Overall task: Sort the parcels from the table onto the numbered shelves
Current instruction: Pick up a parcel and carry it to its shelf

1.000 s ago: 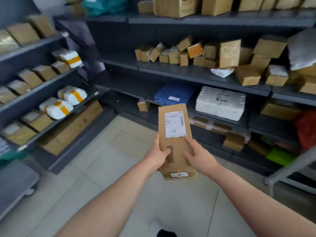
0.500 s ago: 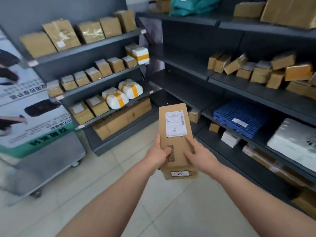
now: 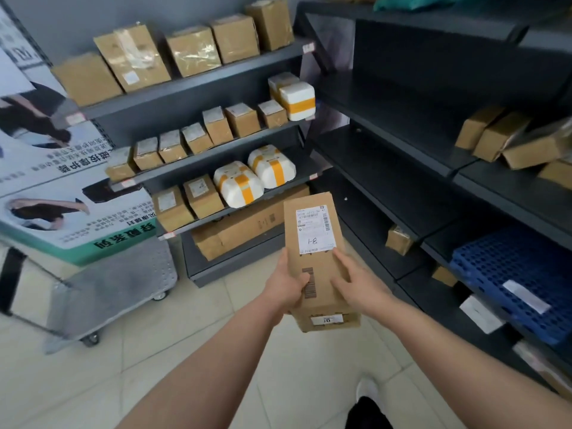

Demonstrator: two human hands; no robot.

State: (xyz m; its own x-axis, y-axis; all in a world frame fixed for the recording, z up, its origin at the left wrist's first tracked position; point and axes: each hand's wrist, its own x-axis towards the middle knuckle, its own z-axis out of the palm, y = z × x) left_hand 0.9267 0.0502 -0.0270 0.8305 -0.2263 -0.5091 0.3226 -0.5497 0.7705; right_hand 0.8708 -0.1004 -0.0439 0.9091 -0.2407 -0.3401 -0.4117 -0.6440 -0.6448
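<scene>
- Head view: a tall brown cardboard parcel (image 3: pixel 312 258) was held in the air over the tiled floor (image 3: pixel 93 382). It was in front of the bottom tier of the left shelf unit (image 3: pixel 198 85) and rested on no shelf.
- Its white shipping label (image 3: pixel 315 230) covered the upper half of the top face. The printed lines and barcodes were too small to read, and a handwritten mark looked like "8-1".
- A printed barcode (image 3: pixel 309 283) ran down the lower part of that face. A small white sticker (image 3: pixel 326 320) on the near end carried characters I could not make out.
- The left hand (image 3: pixel 286 286) gripped the parcel's left edge, thumb lying over the top face by the barcode.
- The right hand (image 3: pixel 356 286) clamped the right edge, thumb on the top face near the label's lower right corner.
- Both bare forearms stretched forward.
- A poster (image 3: pixel 62 181) beside the shelf unit bore large Chinese characters.
- Small pale tags (image 3: pixel 308 48) sat on the shelves' front edges, their writing too blurred to read.
</scene>
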